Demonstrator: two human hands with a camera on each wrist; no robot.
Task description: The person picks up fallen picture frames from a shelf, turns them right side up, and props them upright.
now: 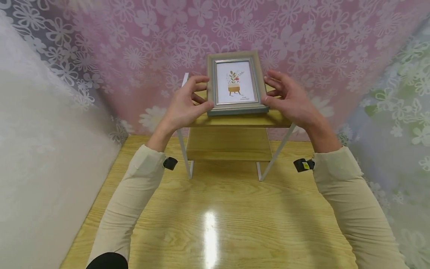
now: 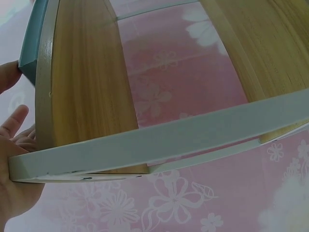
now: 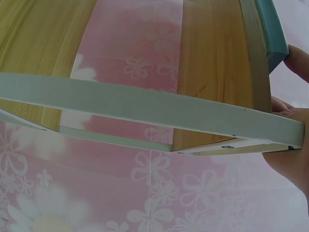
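A picture frame (image 1: 236, 108) with a greyish wooden border holds a print of a potted plant. It lies on the top board of a small wooden side table (image 1: 201, 120), its top end toward the wall. At the frame's left edge, my left hand (image 1: 184, 105) holds it with curled fingers, the thumb at the lower left corner. My right hand (image 1: 295, 101) grips the opposite edge, thumb near the lower right corner. From below, both wrist views show the frame's teal side (image 2: 30, 53) meeting a thumb at its corner; the other fingers are partly hidden behind the table's edge.
White metal legs (image 1: 283, 147) support the table, with a lower wooden shelf (image 1: 228, 144) beneath the top. A pink floral curtain (image 1: 134, 74) hangs right behind. Pale cloth walls (image 1: 43, 149) stand on both sides, above a shiny wood-look floor (image 1: 235, 209).
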